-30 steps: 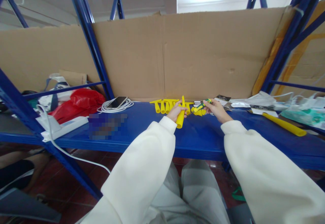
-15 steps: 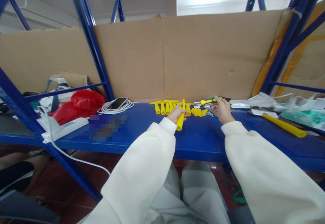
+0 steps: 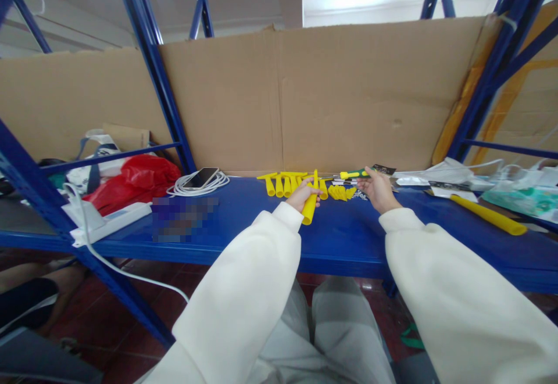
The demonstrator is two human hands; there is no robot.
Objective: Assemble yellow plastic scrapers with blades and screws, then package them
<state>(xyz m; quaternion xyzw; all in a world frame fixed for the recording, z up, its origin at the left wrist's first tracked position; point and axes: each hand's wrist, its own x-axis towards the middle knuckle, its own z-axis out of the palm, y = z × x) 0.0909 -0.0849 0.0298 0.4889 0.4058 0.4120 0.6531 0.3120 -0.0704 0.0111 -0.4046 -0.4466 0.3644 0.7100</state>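
My left hand (image 3: 300, 197) is closed around a yellow plastic tube (image 3: 308, 211), its open end tilted down toward me and a narrow yellow piece rising above the fingers. In my right hand (image 3: 378, 191) is a yellow and green screwdriver (image 3: 354, 174), held roughly level and pointing left toward the tube; its tip is too small to make out. Behind the left hand, several yellow T-shaped tube pieces (image 3: 279, 186) lie in a row. Between the hands sits a small heap of flat yellow parts (image 3: 341, 192), with tiny silvery pieces (image 3: 360, 194), perhaps screws, beside it.
A phone (image 3: 201, 178) rests on a coiled white cable (image 3: 181, 186) at left, near a white power strip (image 3: 115, 221) and a red bag (image 3: 135, 180). A long yellow tube (image 3: 490, 215) lies at right by plastic bags (image 3: 523, 192). Cardboard (image 3: 349, 93) backs the blue shelf (image 3: 244, 227).
My right hand has shifted slightly left, bringing the screwdriver a little closer to the tube. My left hand and the tube have stayed in place.
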